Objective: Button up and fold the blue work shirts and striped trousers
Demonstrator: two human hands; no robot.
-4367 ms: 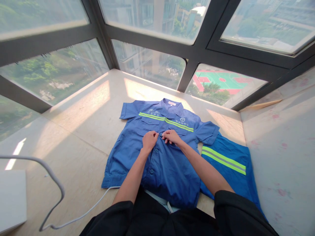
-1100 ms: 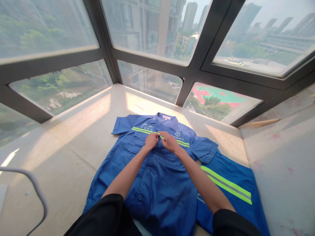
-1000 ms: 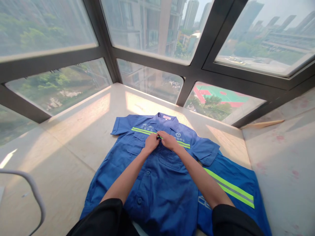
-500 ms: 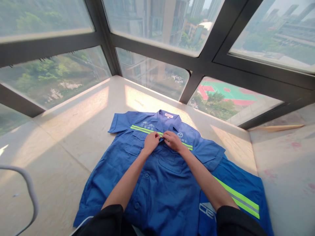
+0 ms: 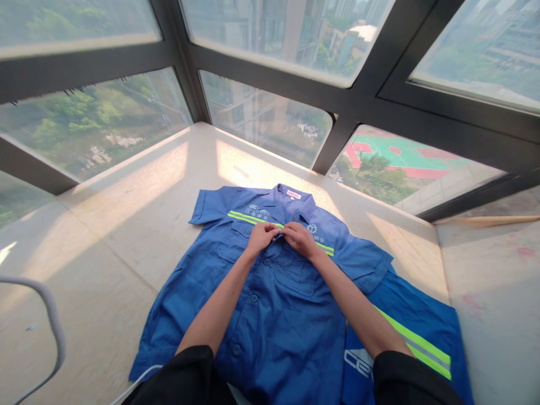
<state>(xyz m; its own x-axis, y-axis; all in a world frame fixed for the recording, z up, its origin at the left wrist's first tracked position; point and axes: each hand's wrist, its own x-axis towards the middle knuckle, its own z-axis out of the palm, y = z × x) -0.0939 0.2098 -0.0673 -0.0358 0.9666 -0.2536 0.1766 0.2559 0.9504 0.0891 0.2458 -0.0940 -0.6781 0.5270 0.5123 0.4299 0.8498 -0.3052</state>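
Observation:
A blue short-sleeved work shirt (image 5: 295,320) lies front side up, with its collar toward the windows. Yellow-green reflective tape crosses its chest, and several buttons run down the front. At the upper placket my left hand (image 5: 262,237) pinches the shirt's edge at the tape. My right hand (image 5: 299,238) is closed on the placket just beside it, the fingertips of both hands nearly touching. Whatever small part sits between the fingertips is hidden. Lower down, a fastened button (image 5: 253,298) shows on the placket.
A second blue garment (image 5: 439,315) with a wide reflective band lies partly under the shirt at right. A pale cable (image 5: 53,320) curves at the left on the stone-like sill (image 5: 97,281). Dark window frames (image 5: 270,73) enclose the back, and a patterned wall (image 5: 498,304) stands at right.
The view has shifted slightly. Both hands stay at the same spot on the placket, with only small finger movement; the shirt lies as before.

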